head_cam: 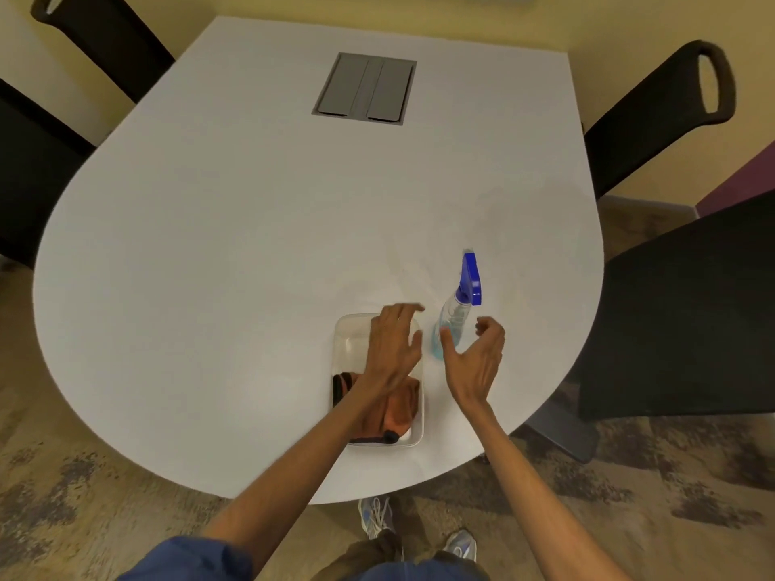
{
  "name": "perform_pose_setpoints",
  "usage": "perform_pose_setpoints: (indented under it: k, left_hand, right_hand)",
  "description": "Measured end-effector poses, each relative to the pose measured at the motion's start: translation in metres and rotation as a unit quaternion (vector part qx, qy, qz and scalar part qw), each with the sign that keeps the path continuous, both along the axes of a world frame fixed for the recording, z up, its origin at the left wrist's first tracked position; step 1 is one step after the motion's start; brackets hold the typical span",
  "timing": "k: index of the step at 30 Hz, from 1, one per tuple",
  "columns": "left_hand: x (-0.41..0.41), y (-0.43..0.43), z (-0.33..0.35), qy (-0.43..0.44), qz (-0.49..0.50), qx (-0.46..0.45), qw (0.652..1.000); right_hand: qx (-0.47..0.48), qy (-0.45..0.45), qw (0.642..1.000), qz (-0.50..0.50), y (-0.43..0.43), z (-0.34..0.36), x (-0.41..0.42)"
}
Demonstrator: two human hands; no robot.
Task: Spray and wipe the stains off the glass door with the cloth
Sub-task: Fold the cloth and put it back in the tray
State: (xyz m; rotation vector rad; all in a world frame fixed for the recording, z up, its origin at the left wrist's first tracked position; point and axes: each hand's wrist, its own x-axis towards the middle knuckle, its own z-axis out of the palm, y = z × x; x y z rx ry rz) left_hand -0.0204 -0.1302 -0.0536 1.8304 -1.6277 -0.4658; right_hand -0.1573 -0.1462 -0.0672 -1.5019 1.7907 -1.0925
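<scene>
A clear spray bottle [455, 316] with blue liquid and a blue trigger head stands on the white table [235, 253] near its front edge. My right hand [476, 362] is open around the bottle's base, thumb and fingers on either side, not closed on it. Left of the bottle lies a clear plastic tray [348, 341] with an orange cloth [402, 406] in its near end. My left hand [394, 350] hovers flat over the tray with fingers spread, holding nothing. No glass door is in view.
A grey cable hatch [365, 89] is set in the table's far middle. Black chairs stand at the far left [105, 39], the left [29, 178], the far right [658, 119] and the right [687, 329]. Patterned carpet and my shoes [419, 530] are below.
</scene>
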Motion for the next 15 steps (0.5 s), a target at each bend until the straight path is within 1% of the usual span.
perform_pose_setpoints:
  k: [2,6,9,15]
  left_hand:
    - [-0.011,-0.025,0.017,0.086,-0.044,0.014,0.995]
    - [-0.028,-0.060,0.030,0.179,-0.086,0.096,0.975]
    - [-0.033,-0.065,0.029,0.196,-0.092,0.105,0.971]
    - [-0.031,-0.058,0.028,0.199,-0.072,0.077,0.974]
  right_hand:
    - [0.035,-0.023,0.999,0.013,-0.019,0.007,-0.002]
    - [0.080,-0.033,0.994,0.067,-0.040,0.005,0.001]
    - [0.077,-0.069,0.992,0.067,-0.042,0.002,0.006]
    - [0.052,-0.032,0.996,0.065,-0.042,0.003,0.004]
